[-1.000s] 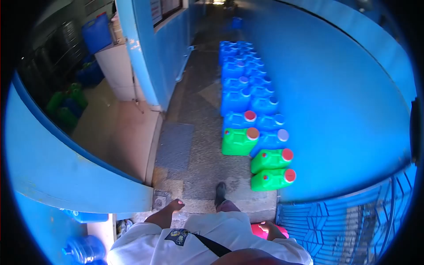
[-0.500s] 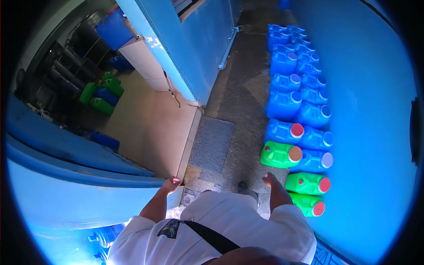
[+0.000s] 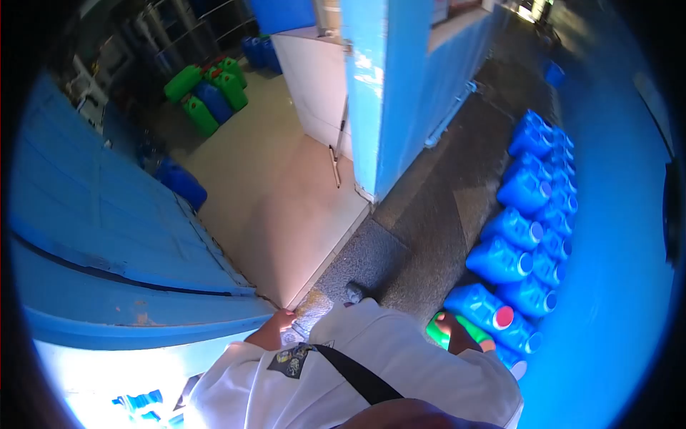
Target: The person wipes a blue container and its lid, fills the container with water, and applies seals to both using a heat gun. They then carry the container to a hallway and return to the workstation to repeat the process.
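Note:
My left hand (image 3: pixel 284 319) hangs low beside the doorway's lower corner, its fingers curled in with nothing showing in them. On the other side, my right hand (image 3: pixel 446 324) is also loosely curled and holds nothing visible. It overlaps a green jerrycan (image 3: pixel 434 333) in this view. Right beyond it stands a blue jerrycan with a red cap (image 3: pixel 471 303), the nearest of the blue ones in its row. My shoe (image 3: pixel 355 292) shows on a dark grey mat (image 3: pixel 363 253) by the door sill.
Blue jerrycans (image 3: pixel 498 260) stand in two rows along the right wall. A blue wall corner (image 3: pixel 364 107) divides the passage from a tiled room (image 3: pixel 264 193). Inside that room are green jerrycans (image 3: pixel 229 89) and a squeegee (image 3: pixel 334 166). A blue door (image 3: pixel 121 207) borders the left.
My view has turned left and moved forward, so the doorway sits more centrally and the jerrycan rows slant to the lower right. My right hand now overlaps the green jerrycan. One shoe has come forward.

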### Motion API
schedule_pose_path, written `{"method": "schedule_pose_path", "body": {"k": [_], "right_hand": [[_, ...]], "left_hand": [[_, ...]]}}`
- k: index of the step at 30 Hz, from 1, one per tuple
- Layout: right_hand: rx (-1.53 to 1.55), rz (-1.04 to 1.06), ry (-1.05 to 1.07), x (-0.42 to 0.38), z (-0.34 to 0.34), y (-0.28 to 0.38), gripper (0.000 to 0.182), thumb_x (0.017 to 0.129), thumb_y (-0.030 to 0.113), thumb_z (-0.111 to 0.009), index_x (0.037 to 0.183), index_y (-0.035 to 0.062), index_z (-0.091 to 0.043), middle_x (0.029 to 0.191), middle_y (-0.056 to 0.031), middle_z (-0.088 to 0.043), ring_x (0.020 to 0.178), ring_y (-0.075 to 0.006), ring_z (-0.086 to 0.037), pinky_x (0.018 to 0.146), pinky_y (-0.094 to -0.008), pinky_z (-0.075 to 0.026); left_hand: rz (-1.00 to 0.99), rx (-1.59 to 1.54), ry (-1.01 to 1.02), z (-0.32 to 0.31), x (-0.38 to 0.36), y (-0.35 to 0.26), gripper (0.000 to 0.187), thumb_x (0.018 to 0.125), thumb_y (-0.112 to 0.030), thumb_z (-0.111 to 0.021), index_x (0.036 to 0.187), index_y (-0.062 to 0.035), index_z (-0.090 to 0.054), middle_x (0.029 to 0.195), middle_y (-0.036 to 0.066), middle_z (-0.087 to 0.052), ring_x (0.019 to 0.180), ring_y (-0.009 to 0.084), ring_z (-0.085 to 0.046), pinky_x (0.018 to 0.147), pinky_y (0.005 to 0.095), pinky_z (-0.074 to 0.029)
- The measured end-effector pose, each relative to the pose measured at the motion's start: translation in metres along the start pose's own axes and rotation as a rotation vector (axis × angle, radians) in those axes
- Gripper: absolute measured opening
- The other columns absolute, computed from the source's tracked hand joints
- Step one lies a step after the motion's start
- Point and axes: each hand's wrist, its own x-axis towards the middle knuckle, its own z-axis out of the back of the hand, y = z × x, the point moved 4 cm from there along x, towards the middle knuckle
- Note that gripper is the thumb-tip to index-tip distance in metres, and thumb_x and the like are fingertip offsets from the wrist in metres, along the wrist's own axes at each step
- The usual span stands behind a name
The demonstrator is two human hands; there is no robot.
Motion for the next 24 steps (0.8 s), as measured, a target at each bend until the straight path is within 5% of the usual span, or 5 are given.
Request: {"method": "schedule_pose_path", "body": {"k": [5,12,19,20,24], "right_hand": [[-0.074,-0.014,0.29,-0.003,0.045,0.049,0.028,0.081,0.033,-0.065,0.096,0.0096,-0.069,0.09,-0.0136,-0.071,0.086,-0.0299,-0.068,0.075,-0.0421,-0.052],[-0.563,0.32,0.467,0.159,0.118,0.214,0.031,0.075,0.033,-0.066,0.093,0.0091,-0.068,0.087,-0.0191,-0.068,0.084,-0.0363,-0.066,0.074,-0.0465,-0.05],[-0.439,0.387,0.07,0.327,0.168,0.559,0.055,0.085,0.05,-0.065,0.117,0.0055,-0.067,0.112,-0.021,-0.07,0.105,-0.0362,-0.067,0.089,-0.0441,-0.053],[-0.28,0.39,0.279,0.324,0.183,0.625,0.056,0.086,0.047,-0.065,0.123,0.0052,-0.064,0.12,-0.021,-0.067,0.113,-0.0362,-0.064,0.097,-0.044,-0.05],[-0.25,0.88,0.156,0.336,0.209,0.836,0.046,0.091,0.036,-0.061,0.124,0.0035,-0.063,0.119,-0.0217,-0.067,0.111,-0.0379,-0.064,0.099,-0.0426,-0.05]], "left_hand": [[-0.129,0.265,0.131,0.042,0.078,-0.042,0.028,0.089,-0.031,-0.067,0.092,-0.0042,-0.075,0.074,0.009,-0.071,0.067,0.0217,-0.067,0.063,0.038,-0.052],[-0.183,-0.057,0.083,0.18,0.192,-0.234,0.023,0.094,-0.026,-0.066,0.101,-0.0055,-0.07,0.098,0.014,-0.073,0.097,0.0228,-0.067,0.086,0.0364,-0.052],[-0.257,-0.118,-0.209,0.387,0.229,-0.273,0.032,0.093,-0.023,-0.068,0.118,-0.0035,-0.06,0.112,0.014,-0.067,0.1,0.0215,-0.065,0.085,0.0357,-0.052],[-0.269,-0.017,-0.182,0.413,0.221,-0.267,0.034,0.092,-0.023,-0.069,0.119,-0.0033,-0.059,0.11,0.014,-0.067,0.097,0.0212,-0.064,0.083,0.0365,-0.053],[0.03,-0.187,-0.359,0.501,0.096,-0.307,0.015,0.089,-0.018,-0.067,0.091,-0.0031,-0.066,0.072,0.004,-0.06,0.068,0.0147,-0.058,0.063,0.0341,-0.049]]}}
